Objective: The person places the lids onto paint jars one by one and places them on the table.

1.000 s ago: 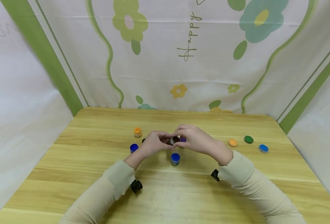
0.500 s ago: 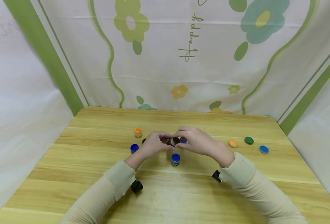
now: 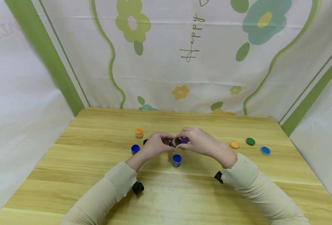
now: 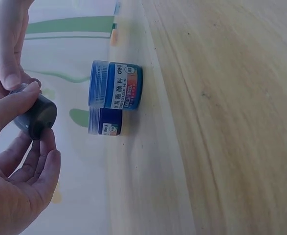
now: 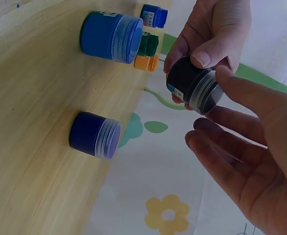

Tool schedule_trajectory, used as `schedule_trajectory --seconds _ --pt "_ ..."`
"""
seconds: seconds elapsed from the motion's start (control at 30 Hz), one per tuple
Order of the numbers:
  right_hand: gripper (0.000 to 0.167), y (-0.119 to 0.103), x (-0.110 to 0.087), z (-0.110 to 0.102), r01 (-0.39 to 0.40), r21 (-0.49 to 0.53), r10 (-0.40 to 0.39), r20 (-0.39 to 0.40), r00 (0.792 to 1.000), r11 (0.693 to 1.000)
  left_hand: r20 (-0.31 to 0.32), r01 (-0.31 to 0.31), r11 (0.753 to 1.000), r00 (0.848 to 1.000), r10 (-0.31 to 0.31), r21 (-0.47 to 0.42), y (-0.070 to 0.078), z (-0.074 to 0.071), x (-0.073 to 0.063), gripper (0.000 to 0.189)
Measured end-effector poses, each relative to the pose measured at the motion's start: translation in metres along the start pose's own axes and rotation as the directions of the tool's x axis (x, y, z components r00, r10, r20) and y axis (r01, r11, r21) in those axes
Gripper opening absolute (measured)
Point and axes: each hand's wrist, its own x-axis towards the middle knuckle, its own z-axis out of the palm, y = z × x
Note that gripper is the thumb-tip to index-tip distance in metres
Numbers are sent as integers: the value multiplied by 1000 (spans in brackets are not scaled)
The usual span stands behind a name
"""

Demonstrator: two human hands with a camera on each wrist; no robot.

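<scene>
My left hand grips a small dark brown paint jar by its body, lifted above the table and tilted on its side. The thumb and forefinger of my right hand pinch the jar's clear-rimmed lid; its other fingers hang apart from the jar in the right wrist view. The lid sits on the jar. Just in front of the hands stands a lidded blue jar. A purple jar, also lidded, stands behind my right hand, partly hidden in the head view.
Left on the wooden table are an orange jar, a dark blue jar and a green jar, mostly hidden behind my left hand from above. Loose orange, green and blue lids lie at the right.
Both hands stay in nearly the same place around the dark brown jar. The right fingertips have shifted slightly on its lid. The jars and lids on the table have not moved.
</scene>
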Motion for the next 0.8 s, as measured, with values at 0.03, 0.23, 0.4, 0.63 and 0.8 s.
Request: schedule_trajectory --seconds 0.03,0.23,0.4,0.63,0.8 --pt "32 0 0 0 1 -1 -1 -2 1000 1000 0 -1 1000 1000 1 3 0 0 0 41" --pt "37 1 -2 0 53 14 -53 -17 998 998 -8 -4 1000 1000 4 1 2 2 -2 42" --pt "37 0 -2 0 9 7 -9 1 1000 1000 -15 -11 1000 1000 11 -6 0 3 -1 42" --pt "34 2 -2 2 132 28 -131 -40 991 991 -11 -16 1000 1000 16 -9 -1 4 0 39" --pt "34 1 -2 2 49 45 -48 -33 998 998 -27 -17 1000 1000 16 -6 0 5 0 40"
